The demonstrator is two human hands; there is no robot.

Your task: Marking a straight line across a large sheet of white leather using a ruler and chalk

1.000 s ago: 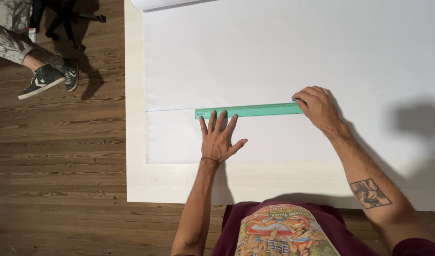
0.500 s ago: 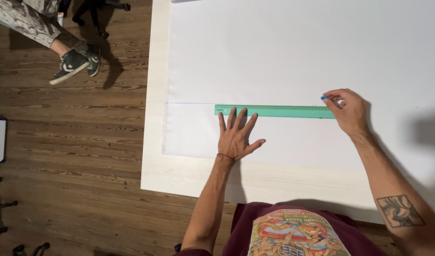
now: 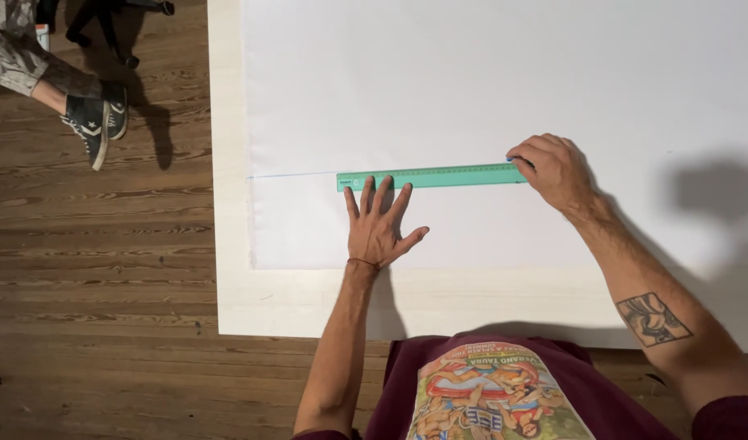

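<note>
Green plastic catches my eye first: a long ruler [image 3: 431, 176] lies flat across the white sheet [image 3: 488, 90], running from nine o'clock to three o'clock. My left hand [image 3: 379, 228] is spread wide, palm down on the sheet, with its fingertips pressing the ruler's lower edge near the nine o'clock end. My right hand [image 3: 554, 169] is curled over the three o'clock end of the ruler; whether it pinches something there I cannot tell, as the fingers hide it. A thin pencil line [image 3: 292, 174] runs from the ruler's nine o'clock end to the sheet's edge. The sheet rests on a pale tabletop [image 3: 227, 244]. At ten o'clock, on the wooden floor [image 3: 89, 269], stand another person's dark sneakers [image 3: 97, 118].
</note>
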